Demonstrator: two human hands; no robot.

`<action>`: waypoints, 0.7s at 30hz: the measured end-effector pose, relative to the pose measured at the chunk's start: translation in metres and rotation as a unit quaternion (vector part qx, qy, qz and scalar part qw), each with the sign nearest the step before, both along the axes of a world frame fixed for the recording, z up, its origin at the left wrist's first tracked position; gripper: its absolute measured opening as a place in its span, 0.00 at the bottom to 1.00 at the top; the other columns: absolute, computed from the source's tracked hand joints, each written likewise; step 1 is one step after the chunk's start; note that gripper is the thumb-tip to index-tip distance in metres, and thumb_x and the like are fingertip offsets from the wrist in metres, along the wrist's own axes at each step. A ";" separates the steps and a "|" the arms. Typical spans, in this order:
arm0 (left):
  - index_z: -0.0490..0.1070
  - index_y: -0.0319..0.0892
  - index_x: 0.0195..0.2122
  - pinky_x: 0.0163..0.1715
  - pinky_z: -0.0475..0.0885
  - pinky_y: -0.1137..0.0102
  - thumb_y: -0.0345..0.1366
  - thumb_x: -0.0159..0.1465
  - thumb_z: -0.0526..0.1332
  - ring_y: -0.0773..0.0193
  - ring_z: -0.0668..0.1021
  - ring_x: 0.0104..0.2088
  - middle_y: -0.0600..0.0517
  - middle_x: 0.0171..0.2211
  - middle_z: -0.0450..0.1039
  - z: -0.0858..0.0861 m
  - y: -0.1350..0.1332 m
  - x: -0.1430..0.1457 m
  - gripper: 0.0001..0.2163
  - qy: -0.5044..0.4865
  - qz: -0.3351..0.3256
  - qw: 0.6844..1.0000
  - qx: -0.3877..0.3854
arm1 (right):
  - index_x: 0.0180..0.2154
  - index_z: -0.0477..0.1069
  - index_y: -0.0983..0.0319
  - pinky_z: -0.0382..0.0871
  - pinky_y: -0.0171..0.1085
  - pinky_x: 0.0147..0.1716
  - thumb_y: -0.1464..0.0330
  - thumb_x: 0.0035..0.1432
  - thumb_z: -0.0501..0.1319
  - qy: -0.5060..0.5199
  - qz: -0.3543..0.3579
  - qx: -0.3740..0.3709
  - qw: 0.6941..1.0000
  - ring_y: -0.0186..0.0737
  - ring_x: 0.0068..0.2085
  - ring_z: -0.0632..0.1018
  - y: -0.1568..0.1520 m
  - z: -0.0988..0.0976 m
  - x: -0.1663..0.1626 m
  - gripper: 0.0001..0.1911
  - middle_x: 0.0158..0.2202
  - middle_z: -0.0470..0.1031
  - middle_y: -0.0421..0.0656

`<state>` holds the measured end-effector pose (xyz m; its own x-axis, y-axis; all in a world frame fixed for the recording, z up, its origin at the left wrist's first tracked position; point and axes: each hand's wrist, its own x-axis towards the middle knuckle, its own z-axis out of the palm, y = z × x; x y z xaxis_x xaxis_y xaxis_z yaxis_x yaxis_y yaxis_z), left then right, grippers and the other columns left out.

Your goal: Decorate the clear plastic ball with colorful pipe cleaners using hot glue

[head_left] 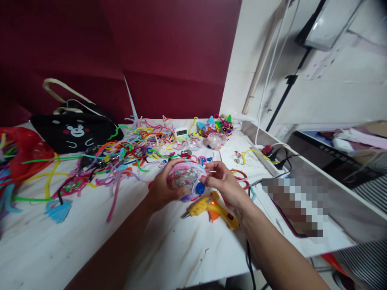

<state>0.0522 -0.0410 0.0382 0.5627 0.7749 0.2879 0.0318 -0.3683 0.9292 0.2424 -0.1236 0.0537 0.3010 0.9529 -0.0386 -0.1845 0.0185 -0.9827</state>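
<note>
With our left hand (165,186) we hold a clear plastic dome (181,179), which is rimmed by pink and lilac pipe cleaners. The fingers curl around its left side and the thumb presses its lower front, so this grip is firmly closed. The dome is raised above the middle part of the white tabletop (60,249), tilted toward us, and it carries a blue coil (200,187) at its right side.

Our right hand (226,184) is at the right rim of the dome, just beside the blue coil. Its thumb and index finger are bent near to each other, almost closed; we cannot tell whether they pinch something thin.

Below the dome, toward the near edge of the tabletop, a yellow glue gun (223,215) lies with its nozzle to the left and a red light shining on it.

A tangle of loose pipe cleaners (142,141) spreads from the left part of the tabletop to its far edge. Near the far right corner we see two cat-eared pieces (208,128), and nearer to us than these, another clear dome (216,141). Along the right edge there lies a power strip (267,160).
</note>
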 end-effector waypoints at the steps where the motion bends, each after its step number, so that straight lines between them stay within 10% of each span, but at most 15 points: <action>1: 0.63 0.41 0.59 0.44 0.78 0.65 0.46 0.47 0.74 0.51 0.80 0.47 0.45 0.50 0.75 0.000 0.000 0.000 0.39 0.000 -0.001 1.000 -0.001 | 0.39 0.68 0.59 0.65 0.38 0.35 0.67 0.35 0.72 0.003 0.003 -0.003 1.000 0.36 0.36 0.71 0.000 0.000 0.000 0.25 0.36 0.71 0.38; 21: 0.64 0.43 0.58 0.50 0.75 0.63 0.47 0.47 0.75 0.49 0.77 0.52 0.43 0.55 0.71 -0.002 0.001 -0.001 0.39 -0.005 -0.020 1.000 0.016 | 0.38 0.69 0.58 0.66 0.38 0.37 0.68 0.32 0.76 0.039 0.020 -0.011 0.999 0.39 0.37 0.72 -0.003 0.001 0.002 0.28 0.34 0.71 0.37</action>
